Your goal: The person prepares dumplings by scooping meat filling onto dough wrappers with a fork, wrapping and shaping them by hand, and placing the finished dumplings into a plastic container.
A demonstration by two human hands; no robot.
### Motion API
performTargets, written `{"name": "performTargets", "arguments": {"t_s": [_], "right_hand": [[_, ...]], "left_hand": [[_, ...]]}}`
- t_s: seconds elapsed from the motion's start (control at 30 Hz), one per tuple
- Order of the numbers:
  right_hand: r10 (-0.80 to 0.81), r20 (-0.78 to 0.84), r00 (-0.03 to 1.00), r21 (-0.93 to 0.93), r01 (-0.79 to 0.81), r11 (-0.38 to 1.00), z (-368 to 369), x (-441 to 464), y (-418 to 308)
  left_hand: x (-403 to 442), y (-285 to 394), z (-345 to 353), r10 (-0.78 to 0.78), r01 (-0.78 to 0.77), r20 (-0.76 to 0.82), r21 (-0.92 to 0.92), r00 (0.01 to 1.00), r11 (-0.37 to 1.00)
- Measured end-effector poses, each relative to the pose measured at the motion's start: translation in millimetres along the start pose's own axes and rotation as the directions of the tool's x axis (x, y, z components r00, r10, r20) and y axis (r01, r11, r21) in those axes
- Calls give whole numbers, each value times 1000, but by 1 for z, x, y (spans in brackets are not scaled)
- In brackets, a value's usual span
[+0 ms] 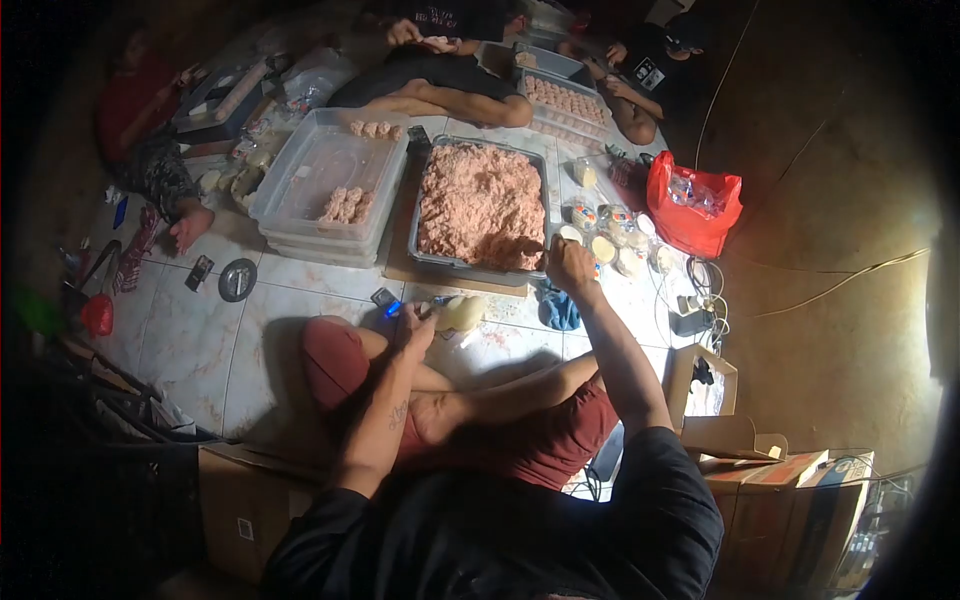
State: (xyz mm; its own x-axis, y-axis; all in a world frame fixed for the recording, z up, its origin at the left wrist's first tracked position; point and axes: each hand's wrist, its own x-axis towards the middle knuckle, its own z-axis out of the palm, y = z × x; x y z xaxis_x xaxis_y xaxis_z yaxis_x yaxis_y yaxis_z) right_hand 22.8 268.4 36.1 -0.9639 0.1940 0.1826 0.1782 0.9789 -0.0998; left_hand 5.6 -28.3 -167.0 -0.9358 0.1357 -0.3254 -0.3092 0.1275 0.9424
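Observation:
My left hand (415,328) is closed, low over the tiled floor in front of my crossed legs. Pale yellowish rounded pieces (461,314) are right beside its fingers; I cannot tell whether it grips them. My right hand (572,265) is closed in a fist at the right front corner of a dark tray (412,225). What it holds, if anything, is hidden. Pink minced meat (480,205) fills this tray in a rough heap. Left of it, a clear plastic box (290,190) on a stack has rows of formed meat pieces (346,205) inside.
Wrapped packs of pale rounds (605,245), a red plastic bag (700,205) and cables (708,280) lie right. A blue cloth (558,308) is below my right hand. Several people sit around; another box (565,100) of meat pieces stands behind. Cardboard boxes (780,500) are lower right.

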Motion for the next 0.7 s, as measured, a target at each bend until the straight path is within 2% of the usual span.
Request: {"name": "performTargets", "arguments": {"t_s": [0.03, 0.07, 0.13, 0.2, 0.23, 0.3, 0.4, 0.47, 0.5, 0.53, 0.57, 0.6, 0.63, 0.67, 0.7], "right_hand": [[0, 0, 1000, -1, 0, 1000, 0, 4, 1], [59, 1, 998, 9, -59, 998, -4, 8, -1], [114, 0, 993, 18, -114, 993, -7, 13, 0], [96, -136, 986, 23, -93, 995, -14, 11, 1], [32, -234, 972, 86, -13, 996, -21, 6, 1], [61, -229, 972, 115, -35, 993, -35, 8, -4], [82, -291, 953, 183, -28, 983, -41, 7, -12], [58, -326, 943, 270, 34, 962, -37, 4, -19], [-7, -283, 959, 228, 75, 971, -29, 2, -21], [-86, -178, 980, 183, 118, 976, -12, -2, -11], [-79, -62, 995, 127, 86, 988, 5, -4, -4], [-69, 54, 996, 68, 66, 996, 20, -5, 4], [-74, 52, 996, 70, 71, 995, 22, -7, 6], [-41, 29, 999, 133, 37, 990, 24, -10, 7], [-7, 9, 1000, 198, 5, 980, 26, -9, 7]], "left_hand": [[2, -4, 3, 116, -112, -87, 47, 989, 993], [5, -7, 5, 118, -114, -88, 45, 989, 992], [9, -4, 6, 167, -103, -139, 382, 976, 919], [12, -2, 6, 160, -93, -144, 386, 977, 918], [12, -1, 6, 152, -84, -146, 395, 978, 915], [12, -2, 6, 136, -67, -145, 403, 980, 913], [17, 3, 8, 112, -72, -116, 301, 987, 951], [16, 7, 8, 212, -184, -87, 253, 973, 950], [14, 7, 12, 212, -185, -82, 255, 974, 949], [11, 7, 16, 117, -116, -172, 20, 978, 993], [9, 7, 19, 2, -56, -237, -223, 972, 973], [10, 9, 13, 4, -59, -239, -224, 971, 973], [11, 14, -1, -64, 105, 96, -527, 993, 843], [10, 19, -11, -16, 339, 422, -705, 906, 623], [-1, 40, -16, 44, 399, 498, -742, 866, 538]]}}
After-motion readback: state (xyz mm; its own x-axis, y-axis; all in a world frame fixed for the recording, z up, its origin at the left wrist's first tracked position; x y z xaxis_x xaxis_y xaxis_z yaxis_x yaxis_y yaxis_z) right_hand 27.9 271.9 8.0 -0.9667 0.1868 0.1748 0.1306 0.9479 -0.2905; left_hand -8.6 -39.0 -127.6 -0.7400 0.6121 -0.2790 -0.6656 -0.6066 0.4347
